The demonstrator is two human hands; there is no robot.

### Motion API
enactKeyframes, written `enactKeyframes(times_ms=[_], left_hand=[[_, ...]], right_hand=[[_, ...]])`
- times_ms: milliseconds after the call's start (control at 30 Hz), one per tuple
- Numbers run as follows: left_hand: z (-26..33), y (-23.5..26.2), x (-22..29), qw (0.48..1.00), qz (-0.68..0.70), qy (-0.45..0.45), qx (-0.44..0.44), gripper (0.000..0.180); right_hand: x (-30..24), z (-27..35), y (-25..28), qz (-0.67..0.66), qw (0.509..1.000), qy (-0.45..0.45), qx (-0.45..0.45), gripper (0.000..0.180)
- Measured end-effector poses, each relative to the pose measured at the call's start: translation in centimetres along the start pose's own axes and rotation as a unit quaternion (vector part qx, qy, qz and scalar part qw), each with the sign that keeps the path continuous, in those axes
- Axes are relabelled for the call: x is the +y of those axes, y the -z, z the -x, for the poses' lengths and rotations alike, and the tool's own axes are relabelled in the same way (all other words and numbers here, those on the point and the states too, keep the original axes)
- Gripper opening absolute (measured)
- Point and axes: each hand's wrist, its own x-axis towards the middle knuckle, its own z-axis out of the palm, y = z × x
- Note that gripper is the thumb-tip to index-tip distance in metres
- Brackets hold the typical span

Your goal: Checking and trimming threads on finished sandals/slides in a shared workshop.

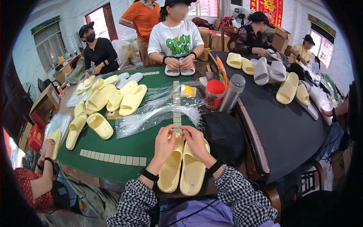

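Note:
A pair of pale yellow slides lies side by side at the table edge before me, the left slide point(169, 173) and the right slide point(193, 174) with their toes pointing away. My left hand point(165, 144) is over the strap of the left slide, its thumb and fingertips pinched together. Over the right slide's strap, my right hand point(194, 141) makes a similar pinch, the fingertips of both hands close together. Whatever they hold is too thin to make out. Just beyond them, a clear bag point(128, 125) spills a bundle of thin white plastic ties point(160, 116).
Several yellow slides point(100, 99) are piled on the green table point(113, 172) at left. A red-lidded jar point(214, 94), a steel flask point(232, 92) and a black bag point(224, 134) stand right of the ties. More slides lie on the dark table point(264, 125); several people work around.

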Motion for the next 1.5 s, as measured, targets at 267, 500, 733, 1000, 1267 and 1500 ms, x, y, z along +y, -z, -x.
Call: enactKeyframes(times_ms=[267, 500, 733, 1000, 1267, 1500], left_hand=[[2.9, 2.1, 3.6, 0.974, -0.162, -0.157, 0.005, 0.025], [6.2, 4.2, 4.3, 0.951, -0.087, -0.140, -0.262, 0.015], [6.4, 4.1, 4.0, 0.916, -0.165, -0.140, -0.338, 0.034], [7.3, 3.1, 5.1, 0.892, -0.248, -0.202, -0.320, 0.042], [8.0, 2.3, 4.8, 0.899, -0.279, -0.176, -0.288, 0.038], [7.8, 2.6, 6.0, 0.898, -0.299, -0.154, -0.284, 0.046]], right_hand=[[0.6, -0.2, 0.3, -0.006, 0.997, -0.027, 0.068, 0.013], [-1.6, -1.1, 2.7, -0.144, 0.979, -0.099, 0.103, 0.020], [-14.9, 1.3, 9.8, -0.132, 0.978, 0.103, 0.121, 0.016], [-19.2, 2.0, 16.8, -0.142, 0.966, 0.150, 0.153, 0.019], [-21.7, 1.1, 29.4, -0.002, 0.865, 0.257, 0.431, 0.022], [-20.0, -2.4, 40.1, 0.045, 0.900, 0.176, 0.397, 0.024]])
